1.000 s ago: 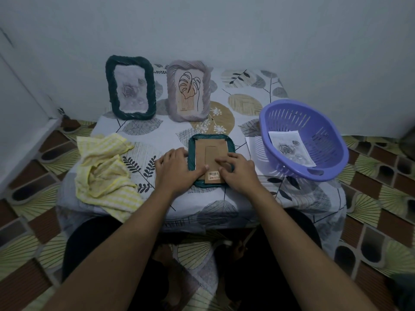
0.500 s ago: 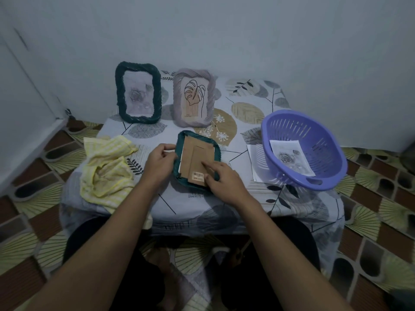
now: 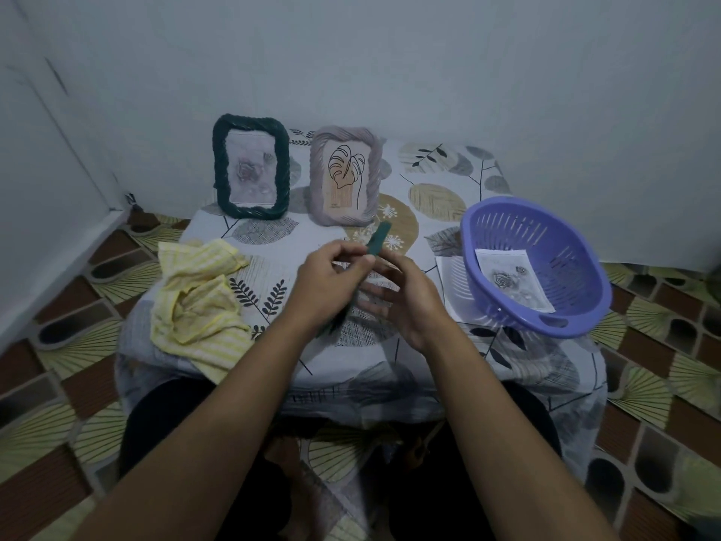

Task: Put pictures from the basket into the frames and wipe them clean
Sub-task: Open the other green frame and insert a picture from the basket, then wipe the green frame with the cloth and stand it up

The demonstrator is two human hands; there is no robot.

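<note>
- The yellow cloth (image 3: 195, 294) lies crumpled at the table's (image 3: 441, 169) left edge. It is well to the left of both hands and nearer the left one, so I judge that hand the easier one to reach for it when wiping comes.
- The left hand (image 3: 327, 283) has its fingers curled round the teal frame (image 3: 377, 239) and grips it by the near part of its edge.
- The teal frame is held up off the table between the two hands, turned edge-on to the camera. Its long axis runs away from the person and leans a little right, and its far end pokes out above the fingers.
- The right hand (image 3: 405, 302) is against the frame's right side with its fingers pointing left. The blur hides whether they clasp the frame or only steady it, so I cannot tell.
- The purple basket (image 3: 565, 244) sits to the right, apart from the right hand but nearer to it than to the left. A rose picture (image 3: 511, 279) lies flat inside, not yet framed.
</note>
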